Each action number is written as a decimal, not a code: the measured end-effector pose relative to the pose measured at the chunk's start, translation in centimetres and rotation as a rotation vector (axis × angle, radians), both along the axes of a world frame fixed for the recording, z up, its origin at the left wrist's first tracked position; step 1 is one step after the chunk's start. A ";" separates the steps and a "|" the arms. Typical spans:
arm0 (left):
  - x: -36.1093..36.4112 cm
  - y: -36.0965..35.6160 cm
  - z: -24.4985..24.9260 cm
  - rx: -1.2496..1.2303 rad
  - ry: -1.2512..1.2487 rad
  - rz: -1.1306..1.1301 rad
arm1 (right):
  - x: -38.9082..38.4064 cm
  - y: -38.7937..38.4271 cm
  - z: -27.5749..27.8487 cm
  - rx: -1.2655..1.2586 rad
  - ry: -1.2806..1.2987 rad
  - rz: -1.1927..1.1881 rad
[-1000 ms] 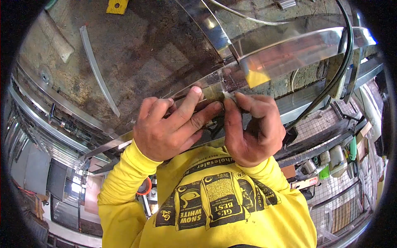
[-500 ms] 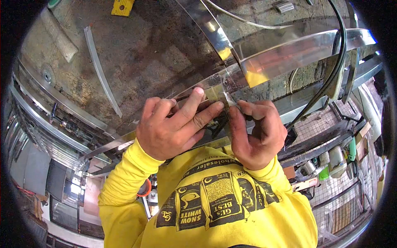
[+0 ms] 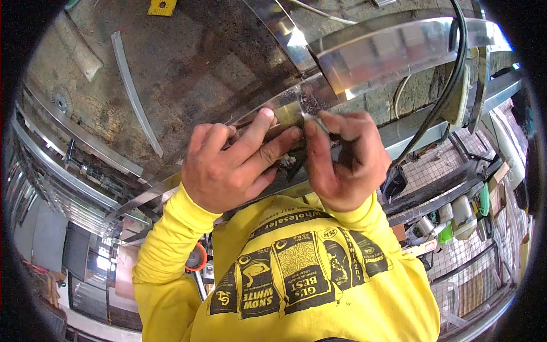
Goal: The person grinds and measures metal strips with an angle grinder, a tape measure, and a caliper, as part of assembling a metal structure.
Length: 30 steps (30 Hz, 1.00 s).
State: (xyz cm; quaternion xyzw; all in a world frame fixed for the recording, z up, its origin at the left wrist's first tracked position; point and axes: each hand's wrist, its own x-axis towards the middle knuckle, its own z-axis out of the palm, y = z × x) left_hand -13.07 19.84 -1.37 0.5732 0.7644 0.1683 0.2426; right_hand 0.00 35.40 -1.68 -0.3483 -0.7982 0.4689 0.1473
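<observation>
My left hand (image 3: pixel 228 168) and my right hand (image 3: pixel 345 165) meet at the middle of a shiny metal strip (image 3: pixel 288 108) that runs diagonally across the stained workbench (image 3: pixel 199 62). The left fingers press on the strip from the left. My right thumb and forefinger pinch it from the right, just beside the left fingertips. Above the hands a wider polished metal band (image 3: pixel 393 54) joins the strip. What lies under the palms is hidden.
A black cable (image 3: pixel 453 85) hangs down on the right. On the bench lie a thin grey strip (image 3: pixel 134 94) and a yellow piece (image 3: pixel 161 7). A wire mesh shelf (image 3: pixel 456 171) with bottles (image 3: pixel 464 216) stands at the right. Metal rails (image 3: pixel 74 165) line the left edge.
Both hands and the strip sit slightly higher in the view than before. The wide band has shifted up with them. The grip is the same.
</observation>
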 end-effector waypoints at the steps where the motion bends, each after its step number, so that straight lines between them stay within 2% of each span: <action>1: 0.0 0.0 0.0 0.006 -0.006 0.005 | -0.3 0.1 -0.1 0.007 0.012 0.008; 7: -0.1 0.1 0.2 -0.005 -0.001 -0.011 | 2.1 0.0 1.3 -0.035 -0.050 0.057; 10: 0.0 0.0 0.2 -0.009 -0.008 -0.015 | 3.9 -0.4 1.4 -0.127 -0.186 -0.023; 11: -0.1 0.0 0.1 0.001 -0.003 -0.012 | 4.8 -0.9 1.7 -0.315 -0.182 -0.179; 14: 0.1 0.0 0.2 0.026 0.004 -0.005 | 5.5 0.1 1.5 -0.316 -0.086 -0.057; 16: 0.2 -0.1 0.2 0.034 0.013 0.009 | 6.4 -0.7 0.9 -0.530 -0.106 0.105; 18: -0.1 -0.3 0.3 0.034 0.016 -0.032 | 6.7 -1.4 1.0 -1.065 -0.094 -0.040; 19: -0.2 -0.3 0.4 0.030 0.014 -0.053 | 6.9 -1.4 1.5 -1.059 -0.081 -0.087; 21: -0.5 0.1 0.9 0.143 -0.160 0.040 | 7.5 -0.9 2.5 -1.046 -0.053 -0.179; 23: -0.7 -0.2 0.5 0.253 -0.258 0.112 | 8.7 -0.6 2.9 -0.940 0.067 -0.294; 26: -0.4 1.7 0.7 0.191 -0.154 0.189 | 10.8 0.5 3.8 -0.880 0.099 -0.352; 30: -0.2 4.3 0.8 0.059 -0.221 0.253 | 12.3 0.9 4.6 -0.816 0.054 -0.338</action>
